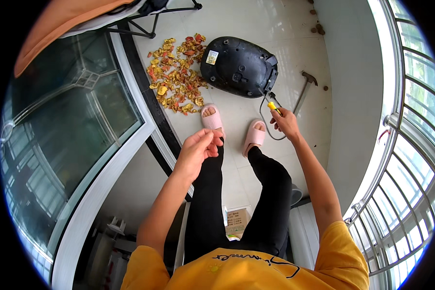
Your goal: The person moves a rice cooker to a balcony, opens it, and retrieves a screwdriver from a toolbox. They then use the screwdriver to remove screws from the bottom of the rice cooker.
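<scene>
A black rounded appliance (pixel 239 60), perhaps a rice cooker, lies on the floor with its underside up, showing small feet and a pale label. My right hand (pixel 287 123) is closed around a screwdriver (pixel 272 106) with a yellow handle. Its shaft points at the appliance's near right edge; whether the tip touches cannot be made out. A grey power cord (pixel 262 117) loops below that edge, with its plug close to the screwdriver. Over my left knee, my left hand (pixel 198 149) is raised, thumb and fingers pinched together. Anything between them is too small to name.
A hammer (pixel 302 95) lies on the tiles right of the appliance. Dried yellow and red peel-like pieces (pixel 176 77) spread to its left. A glass sliding door (pixel 77 111) flanks my left, a barred window (pixel 411 111) my right. Behind my feet stands a cardboard box (pixel 238 220).
</scene>
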A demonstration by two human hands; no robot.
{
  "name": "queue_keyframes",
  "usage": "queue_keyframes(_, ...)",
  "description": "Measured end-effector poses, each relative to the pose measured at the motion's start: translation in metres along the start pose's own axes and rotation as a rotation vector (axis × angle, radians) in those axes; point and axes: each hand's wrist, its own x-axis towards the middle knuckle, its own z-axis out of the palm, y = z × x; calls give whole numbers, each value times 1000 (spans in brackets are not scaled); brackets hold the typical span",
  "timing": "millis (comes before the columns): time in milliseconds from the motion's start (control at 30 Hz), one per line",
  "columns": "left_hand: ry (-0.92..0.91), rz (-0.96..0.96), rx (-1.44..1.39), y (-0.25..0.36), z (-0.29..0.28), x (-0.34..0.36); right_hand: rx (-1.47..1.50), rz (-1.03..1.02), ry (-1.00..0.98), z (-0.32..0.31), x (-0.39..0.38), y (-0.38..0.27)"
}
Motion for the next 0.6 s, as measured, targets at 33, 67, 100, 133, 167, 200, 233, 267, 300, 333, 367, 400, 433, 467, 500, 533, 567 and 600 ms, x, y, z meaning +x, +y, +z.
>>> queue_keyframes(33,26,-5,39,-7,-10,24,5,4,-16,10,15,1)
queue_keyframes(67,68,-8,96,-15,-18,50,9,10,-30,19,31,4)
queue_keyframes(100,82,-36,129,-21,-30,74,14,-4,-43,26,45,2)
queue_keyframes(133,98,-42,140,-25,-36,94,-16,0,-60,31,56,1)
queue_keyframes(167,114,-62,154,-31,-44,121,-16,-20,-70,38,73,8)
queue_keyframes(200,128,-47,197,-38,-54,150,-10,-51,-80,44,89,15)
queue_keyframes(233,178,-37,239,-43,-64,177,-4,-82,-89,48,105,22)
queue_keyframes(267,223,7,258,-51,-79,207,-67,-145,-90,51,119,29)
queue_keyframes(300,266,62,282,-54,-91,232,-60,-176,-103,52,132,37)
queue_keyframes(333,314,121,260,-58,-103,254,-53,-207,-115,52,143,47)
queue_keyframes(367,354,175,236,-61,-112,273,-48,-231,-123,52,153,56)
queue_keyframes(400,393,223,249,-59,-115,285,-37,-216,-154,48,158,53)
queue_keyframes(433,439,293,245,-66,-128,301,-65,-263,-163,46,165,60)
queue_keyframes(467,454,319,268,-69,-136,314,-94,-314,-162,42,173,67)
queue_keyframes(500,465,347,291,-69,-140,324,-124,-366,-156,39,180,73)
queue_keyframes(533,491,398,340,-71,-144,333,-190,-461,-91,37,186,80)
queue_keyframes(567,535,441,410,-71,-140,341,-190,-479,-92,32,191,83)
queue_keyframes(600,528,512,421,-74,-145,351,-193,-501,-99,29,194,82)
